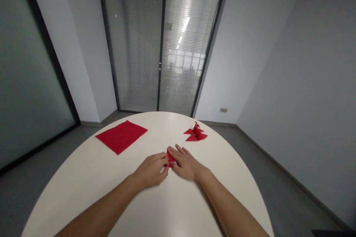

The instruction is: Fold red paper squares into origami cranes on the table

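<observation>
A small piece of folded red paper (170, 159) lies on the table between my two hands, partly covered by them. My left hand (152, 169) pinches its left edge between thumb and fingers. Resting on its right side, my right hand (185, 162) lies flat with the fingers stretched out and slightly apart. Beyond the right hand stands a folded red origami figure (196, 133) with pointed flaps and an upright middle. A flat red sheet of paper (121, 137) with faint creases lies at the far left of the table.
The round white table (155, 211) fills the lower middle of the view. Behind it is a glass door (161, 44) with blinds and a dark frame. Plain walls and grey floor surround the table. A wall socket (223, 110) sits low on the right.
</observation>
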Demonstrator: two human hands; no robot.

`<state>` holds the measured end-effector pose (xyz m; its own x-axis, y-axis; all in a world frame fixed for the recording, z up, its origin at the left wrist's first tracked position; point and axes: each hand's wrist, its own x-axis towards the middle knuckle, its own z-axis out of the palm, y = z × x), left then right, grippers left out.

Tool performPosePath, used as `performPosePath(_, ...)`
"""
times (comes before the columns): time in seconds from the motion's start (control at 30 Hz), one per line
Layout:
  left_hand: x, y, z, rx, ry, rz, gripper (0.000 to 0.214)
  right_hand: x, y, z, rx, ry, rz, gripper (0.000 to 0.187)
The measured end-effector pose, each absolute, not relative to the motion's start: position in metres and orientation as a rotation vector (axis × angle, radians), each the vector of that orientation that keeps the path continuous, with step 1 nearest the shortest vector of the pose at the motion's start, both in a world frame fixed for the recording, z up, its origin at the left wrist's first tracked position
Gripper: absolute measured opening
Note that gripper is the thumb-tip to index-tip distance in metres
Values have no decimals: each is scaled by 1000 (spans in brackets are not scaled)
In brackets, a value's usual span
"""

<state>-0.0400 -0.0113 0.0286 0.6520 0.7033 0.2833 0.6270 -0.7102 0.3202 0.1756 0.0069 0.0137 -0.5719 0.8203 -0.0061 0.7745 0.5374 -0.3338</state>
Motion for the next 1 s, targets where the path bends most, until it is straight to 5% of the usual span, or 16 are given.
performPosePath(0.67, -54, -3, 9, 2817, 992, 586, 43, 173, -7, 22, -1497, -2517, 381, 55)
performPosePath(1.0, -46, 9, 5, 2608, 1234, 798, 26, 181, 6, 4, -1381, -2429, 280, 41)
